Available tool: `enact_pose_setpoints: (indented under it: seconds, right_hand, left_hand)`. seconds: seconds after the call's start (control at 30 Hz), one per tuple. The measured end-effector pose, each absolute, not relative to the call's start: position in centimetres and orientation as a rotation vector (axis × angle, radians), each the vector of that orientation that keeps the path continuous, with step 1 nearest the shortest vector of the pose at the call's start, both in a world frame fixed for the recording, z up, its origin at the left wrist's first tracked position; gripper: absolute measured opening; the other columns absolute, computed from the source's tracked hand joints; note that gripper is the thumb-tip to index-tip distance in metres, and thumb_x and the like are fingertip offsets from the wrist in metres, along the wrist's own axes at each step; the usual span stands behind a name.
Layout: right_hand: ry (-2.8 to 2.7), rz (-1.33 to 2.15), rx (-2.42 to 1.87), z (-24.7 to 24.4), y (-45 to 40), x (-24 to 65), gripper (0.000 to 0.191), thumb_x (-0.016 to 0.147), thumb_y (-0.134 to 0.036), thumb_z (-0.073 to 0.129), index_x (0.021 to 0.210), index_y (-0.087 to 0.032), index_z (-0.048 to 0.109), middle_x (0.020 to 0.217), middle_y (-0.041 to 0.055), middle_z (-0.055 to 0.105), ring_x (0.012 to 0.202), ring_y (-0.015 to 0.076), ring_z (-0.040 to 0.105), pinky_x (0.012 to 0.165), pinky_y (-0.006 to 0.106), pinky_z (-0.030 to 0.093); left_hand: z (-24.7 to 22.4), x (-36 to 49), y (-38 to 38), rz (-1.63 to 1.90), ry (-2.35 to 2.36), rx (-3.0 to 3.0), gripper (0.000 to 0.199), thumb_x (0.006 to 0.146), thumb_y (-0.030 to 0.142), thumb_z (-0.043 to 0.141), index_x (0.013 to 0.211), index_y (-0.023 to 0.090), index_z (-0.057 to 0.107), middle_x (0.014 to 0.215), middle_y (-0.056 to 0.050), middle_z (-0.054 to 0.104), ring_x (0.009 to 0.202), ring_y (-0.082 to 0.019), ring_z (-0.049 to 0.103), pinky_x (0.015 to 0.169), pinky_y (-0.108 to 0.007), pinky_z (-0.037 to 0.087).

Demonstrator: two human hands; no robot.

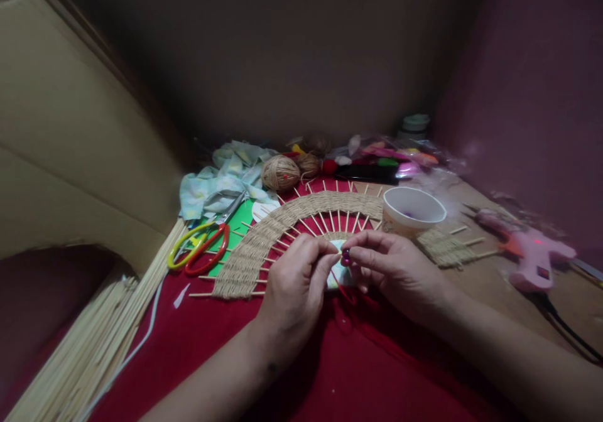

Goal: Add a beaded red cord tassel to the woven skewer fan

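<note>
Purple bead (345, 258) pinched between two hands over a woven straw fan.
Head view: the left hand (294, 287) and the right hand (393, 265) meet at the middle, both closed on the small bead and a red thread (343, 289). The straw fan (282, 230) lies just past them at 12 o'clock, a white cup (412, 211) at 1 o'clock, scissors (200, 249) at 10 o'clock, a pink glue gun (534, 259) at 3 o'clock.

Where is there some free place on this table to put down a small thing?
Bare red cloth lies between the stick bundle and the left hand, below the woven fan. Bare tabletop shows between the fan and the glue gun. The back edge is crowded: scissors, twine, cup.
</note>
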State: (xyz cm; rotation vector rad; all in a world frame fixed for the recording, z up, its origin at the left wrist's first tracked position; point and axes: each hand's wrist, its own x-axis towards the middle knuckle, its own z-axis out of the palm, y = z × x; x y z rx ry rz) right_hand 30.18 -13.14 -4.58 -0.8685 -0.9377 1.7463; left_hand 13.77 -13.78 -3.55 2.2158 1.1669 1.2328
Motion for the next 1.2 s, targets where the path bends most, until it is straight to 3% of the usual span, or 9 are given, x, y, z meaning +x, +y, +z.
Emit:
enact_pose_setpoints:
  seconds: [0.37,1.2]
  right_hand:
    - [-0.954,1.751,-0.832,-4.80,-13.14,30.25,0.019,0.072,-0.031,0.076,0.079,-0.016,0.066,0.068,0.0007,0.062,0.054,0.0089,0.054,0.048,0.022,0.040]
    - [-0.960,1.754,-0.844,-4.47,-13.16,30.17,0.022,0.068,-0.028,0.079,0.078,-0.014,0.066,0.063,0.0003,0.063,0.051,0.0090,0.055,0.047,0.020,0.041]
  left_hand:
    - [-4.06,13.54,-13.85,1.196,1.160,2.149,0.016,0.086,0.010,0.056,0.099,0.018,0.061,0.086,-0.001,0.063,0.077,-0.011,0.059,0.069,-0.025,0.048]
    - [-3.70,13.67,-13.96,1.191,1.115,2.219,0.012,0.087,0.007,0.052,0.084,0.014,0.060,0.078,-0.001,0.060,0.072,-0.010,0.057,0.066,-0.022,0.044]
